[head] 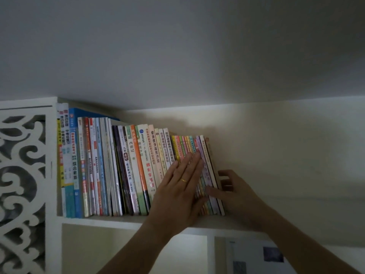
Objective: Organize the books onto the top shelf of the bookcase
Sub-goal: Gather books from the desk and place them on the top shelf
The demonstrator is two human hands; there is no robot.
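Books [138, 169] stand in a row on the top shelf [102, 219], mid-frame. Left hand [177, 186] presses flat and open on the spines; right hand [231, 189] grips the end book. Next, I judge: square the row upright.

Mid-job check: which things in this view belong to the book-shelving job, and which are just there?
Job:
- row of books standing on the top shelf
- thin pastel books at the row's right end
- left hand, flat on the spines
- right hand, holding that end

Just there:
- carved side panel
- papers on the lower shelf
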